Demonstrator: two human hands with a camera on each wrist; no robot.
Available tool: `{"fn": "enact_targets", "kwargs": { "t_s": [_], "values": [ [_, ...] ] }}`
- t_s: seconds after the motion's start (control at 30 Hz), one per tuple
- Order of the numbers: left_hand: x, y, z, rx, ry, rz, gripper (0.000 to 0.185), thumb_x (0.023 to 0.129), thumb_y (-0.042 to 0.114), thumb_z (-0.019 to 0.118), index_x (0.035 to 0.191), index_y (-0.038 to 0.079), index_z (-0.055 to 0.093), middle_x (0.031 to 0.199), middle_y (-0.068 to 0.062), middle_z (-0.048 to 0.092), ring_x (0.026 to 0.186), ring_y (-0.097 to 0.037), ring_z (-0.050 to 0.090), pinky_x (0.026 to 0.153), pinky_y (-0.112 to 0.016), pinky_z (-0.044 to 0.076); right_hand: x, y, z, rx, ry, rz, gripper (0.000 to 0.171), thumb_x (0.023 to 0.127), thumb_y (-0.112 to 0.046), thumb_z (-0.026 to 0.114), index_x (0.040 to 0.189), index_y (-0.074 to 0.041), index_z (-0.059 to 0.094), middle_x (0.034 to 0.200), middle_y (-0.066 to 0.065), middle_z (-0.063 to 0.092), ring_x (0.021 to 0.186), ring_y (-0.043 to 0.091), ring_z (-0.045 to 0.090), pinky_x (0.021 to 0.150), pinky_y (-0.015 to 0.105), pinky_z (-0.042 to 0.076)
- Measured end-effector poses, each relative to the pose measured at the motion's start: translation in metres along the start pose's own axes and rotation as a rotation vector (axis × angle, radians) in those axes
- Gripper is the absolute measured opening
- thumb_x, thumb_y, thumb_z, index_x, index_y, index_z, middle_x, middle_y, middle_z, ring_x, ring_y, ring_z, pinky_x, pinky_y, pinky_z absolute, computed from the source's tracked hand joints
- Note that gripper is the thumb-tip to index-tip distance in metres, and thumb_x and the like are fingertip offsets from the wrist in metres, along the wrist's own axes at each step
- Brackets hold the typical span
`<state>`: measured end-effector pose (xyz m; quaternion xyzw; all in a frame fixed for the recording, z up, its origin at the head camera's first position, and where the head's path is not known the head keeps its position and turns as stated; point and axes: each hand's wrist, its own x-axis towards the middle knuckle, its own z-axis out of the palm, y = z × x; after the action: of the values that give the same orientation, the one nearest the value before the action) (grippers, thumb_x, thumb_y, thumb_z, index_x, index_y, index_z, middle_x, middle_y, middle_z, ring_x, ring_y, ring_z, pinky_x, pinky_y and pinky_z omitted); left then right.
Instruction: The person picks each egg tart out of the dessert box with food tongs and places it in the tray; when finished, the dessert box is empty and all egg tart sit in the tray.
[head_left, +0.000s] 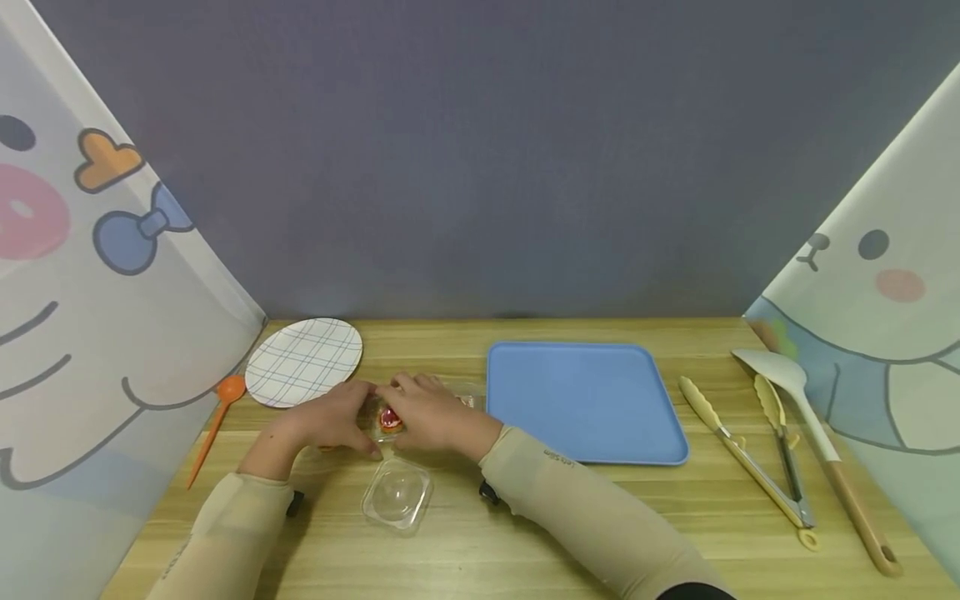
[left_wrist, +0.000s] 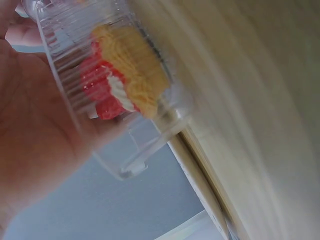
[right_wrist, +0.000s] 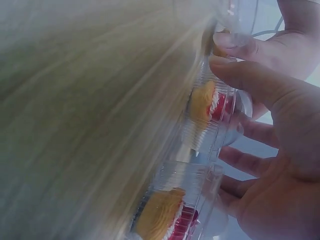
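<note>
Between my two hands, in the head view, is a clear plastic box with a tart (head_left: 390, 419) of red fruit inside. My left hand (head_left: 333, 418) grips its left side, thumb in front, fingers behind. From the right, my right hand (head_left: 431, 412) holds it; the right wrist view shows the thumb along the near edge and the fingers (right_wrist: 250, 162) round the far side. Another boxed tart (right_wrist: 162, 215) stands beside the right palm. Close to the left palm is a boxed tart (left_wrist: 135, 70) with yellow pastry and white cream. Nearer me lies a clear square plastic piece (head_left: 397, 496) with a domed middle.
A checked white plate (head_left: 303, 361) lies behind the left hand, an orange spoon (head_left: 217, 421) left of it. To the right are a blue tray (head_left: 581, 404), cream-tipped tongs (head_left: 738, 454) and a white turner (head_left: 817, 425) with a wooden handle. Printed side walls flank the table.
</note>
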<state>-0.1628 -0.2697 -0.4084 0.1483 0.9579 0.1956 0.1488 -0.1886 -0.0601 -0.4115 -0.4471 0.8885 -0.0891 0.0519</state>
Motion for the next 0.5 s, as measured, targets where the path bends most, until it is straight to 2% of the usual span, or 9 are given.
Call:
{"fn": "enact_targets", "kwargs": {
  "t_s": [0.27, 0.5],
  "values": [
    [-0.0002, 0.0027, 0.0005, 0.016, -0.007, -0.013, 0.100, 0.061, 0.048, 0.091, 0.134, -0.004, 0.047, 0.132, -0.018, 0.054, 0.127, -0.035, 0.050, 0.108, -0.053, 0.044, 0.0010, -0.0020, 0.0017, 0.011, -0.009, 0.008, 0.089, 0.083, -0.044, 0.078, 0.156, -0.025, 0.032, 0.149, -0.001, 0.041, 0.138, 0.028, 0.045, 0.122, 0.049, 0.030],
    [0.0003, 0.0038, 0.0012, 0.029, -0.019, -0.022, 0.100, 0.063, 0.049, 0.090, 0.135, -0.004, 0.047, 0.133, -0.016, 0.053, 0.126, -0.034, 0.049, 0.107, -0.053, 0.044, 0.0015, -0.0020, 0.0046, -0.004, 0.003, -0.003, 0.085, 0.083, -0.047, 0.077, 0.154, -0.024, 0.036, 0.142, -0.002, 0.045, 0.132, 0.025, 0.049, 0.118, 0.046, 0.037]
  ]
}}
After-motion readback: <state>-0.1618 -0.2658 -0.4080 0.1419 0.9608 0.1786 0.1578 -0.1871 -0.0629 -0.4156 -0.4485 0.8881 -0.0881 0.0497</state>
